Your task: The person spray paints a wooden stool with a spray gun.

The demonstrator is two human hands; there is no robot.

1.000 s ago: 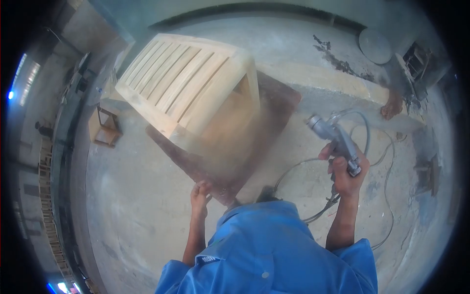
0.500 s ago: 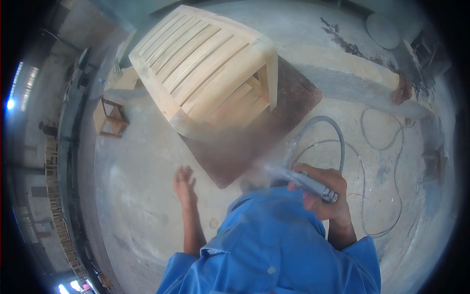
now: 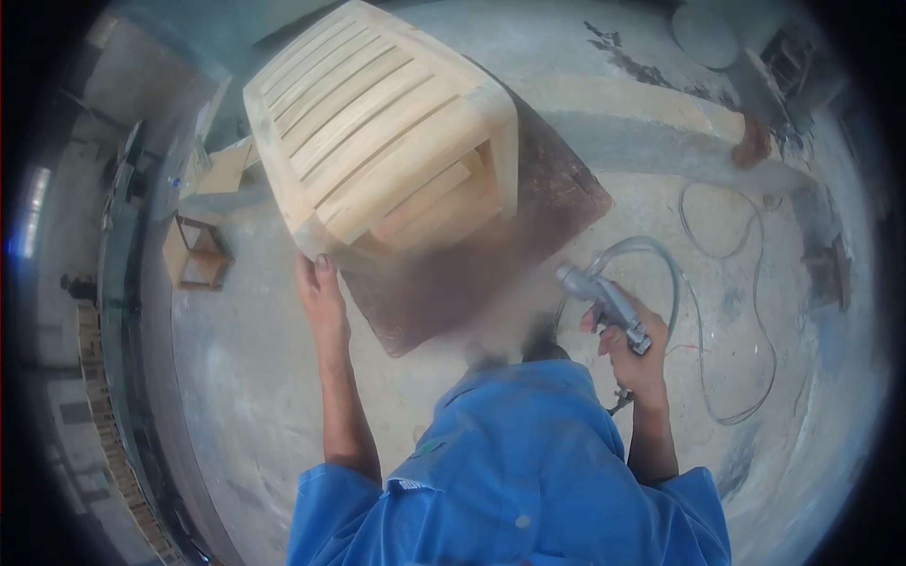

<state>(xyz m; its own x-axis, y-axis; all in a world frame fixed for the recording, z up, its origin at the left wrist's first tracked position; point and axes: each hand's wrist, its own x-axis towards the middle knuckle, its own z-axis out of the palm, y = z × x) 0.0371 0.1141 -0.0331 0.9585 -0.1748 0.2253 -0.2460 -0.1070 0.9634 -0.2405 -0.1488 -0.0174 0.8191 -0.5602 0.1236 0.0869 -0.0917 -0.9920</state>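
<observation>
A slatted wooden piece of furniture [image 3: 377, 123] in pale wood stands on a dark reddish-brown board [image 3: 557, 179]. My left hand [image 3: 322, 297] is at its lower left corner, fingertips against the wood, the thumb upright beside them. On the right, my right hand [image 3: 634, 347] is wrapped round the handle of a metal spray gun [image 3: 609, 304], whose head points up and left toward the furniture. A hazy mist hangs between the gun and the board. A grey hose [image 3: 675, 269] loops behind the gun.
Thin hose coils [image 3: 763, 311] lie on the concrete floor at the right. A small wooden stool [image 3: 198, 255] stands at the left. Beyond the board runs a low concrete ledge [image 3: 651, 137]. A row of wooden pieces [image 3: 104, 415] lines the far left.
My left hand has moved up and left to the furniture's corner. The spray gun and my right hand have turned, the gun's head now higher. The whole view has shifted slightly.
</observation>
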